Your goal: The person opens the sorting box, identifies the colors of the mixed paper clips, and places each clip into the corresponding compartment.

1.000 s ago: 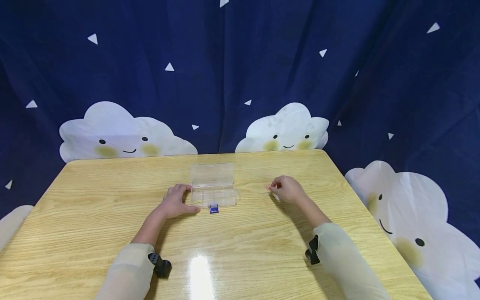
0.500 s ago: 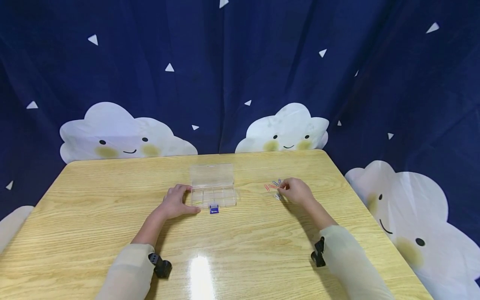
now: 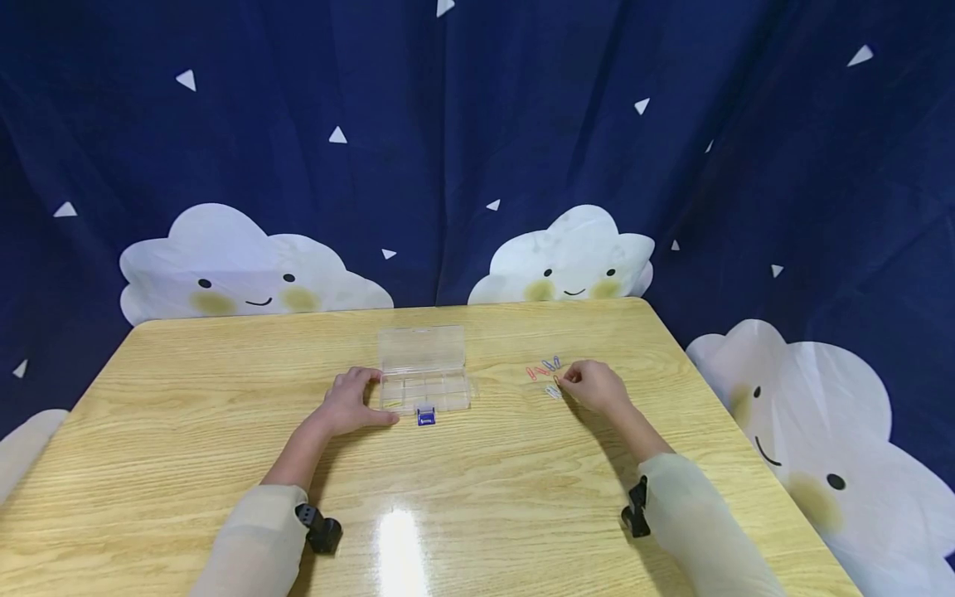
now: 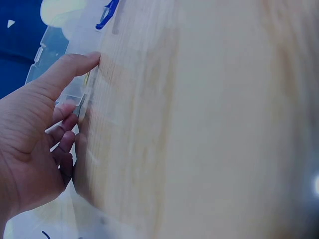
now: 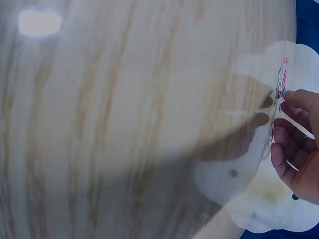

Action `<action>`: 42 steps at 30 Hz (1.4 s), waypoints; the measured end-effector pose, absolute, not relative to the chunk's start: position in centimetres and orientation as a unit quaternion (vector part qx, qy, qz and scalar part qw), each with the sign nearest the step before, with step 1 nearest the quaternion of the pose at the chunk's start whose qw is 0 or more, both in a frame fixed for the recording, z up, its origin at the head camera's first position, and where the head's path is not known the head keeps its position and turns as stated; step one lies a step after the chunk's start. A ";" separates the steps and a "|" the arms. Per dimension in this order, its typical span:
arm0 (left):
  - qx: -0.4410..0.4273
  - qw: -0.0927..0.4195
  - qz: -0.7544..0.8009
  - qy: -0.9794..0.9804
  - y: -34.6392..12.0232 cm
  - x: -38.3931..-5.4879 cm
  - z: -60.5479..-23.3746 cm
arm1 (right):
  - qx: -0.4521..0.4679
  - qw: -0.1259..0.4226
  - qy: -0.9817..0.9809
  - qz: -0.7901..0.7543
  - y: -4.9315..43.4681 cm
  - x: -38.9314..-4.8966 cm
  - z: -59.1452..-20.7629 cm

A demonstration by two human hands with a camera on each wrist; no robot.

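A clear plastic compartment box (image 3: pixel 436 390) stands on the table with its lid (image 3: pixel 422 348) raised at the back. My left hand (image 3: pixel 349 404) holds the box's left end, thumb at the front corner and fingers at the side. A yellow paper clip (image 3: pixel 393 404) lies in the front left compartment. To the right, my right hand (image 3: pixel 594 385) pinches another yellow paper clip (image 3: pixel 555 381) at its fingertips, low over the table. Beside it lie red paper clips (image 3: pixel 540 371), blue paper clips (image 3: pixel 551 364) and whitish paper clips (image 3: pixel 553 392).
A blue latch (image 3: pixel 426 416) sticks out from the box's front edge. The wooden table (image 3: pixel 477 497) reaches back to a dark blue curtain (image 3: pixel 522 124) with cloud shapes. Light glares off the table's near part.
My right hand has moved slightly right and down, uncovering the blue, red and whitish clips. A yellow clip now shows at its fingertips. The left hand and the box have stayed put.
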State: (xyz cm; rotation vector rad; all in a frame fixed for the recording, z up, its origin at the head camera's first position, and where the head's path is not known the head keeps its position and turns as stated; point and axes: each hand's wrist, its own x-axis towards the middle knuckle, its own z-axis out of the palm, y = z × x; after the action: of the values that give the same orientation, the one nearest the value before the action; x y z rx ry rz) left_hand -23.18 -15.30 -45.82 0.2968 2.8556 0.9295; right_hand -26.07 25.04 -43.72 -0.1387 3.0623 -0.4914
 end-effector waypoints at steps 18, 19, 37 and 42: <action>0.096 0.062 0.312 0.943 -15.3 -23.3 -45.9 | -0.034 0.010 0.987 -0.157 24.5 -26.1 -44.2; 0.096 0.062 0.312 0.943 -15.3 -23.3 -45.9 | -0.033 0.009 0.987 -0.155 24.4 -26.1 -44.2; 0.095 0.063 0.312 0.943 -15.3 -23.3 -46.1 | -0.034 -0.003 0.990 -0.133 24.5 -26.2 -44.0; 0.097 0.063 0.312 0.943 -15.4 -23.3 -46.1 | -0.040 -0.014 0.990 -0.136 24.4 -26.1 -43.8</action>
State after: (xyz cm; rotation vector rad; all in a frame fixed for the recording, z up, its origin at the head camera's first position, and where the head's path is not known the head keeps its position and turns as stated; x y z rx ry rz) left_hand -23.32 -15.37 -46.14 0.2916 2.8492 0.9428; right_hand -26.12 24.40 -43.77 -0.1271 3.1385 -0.4297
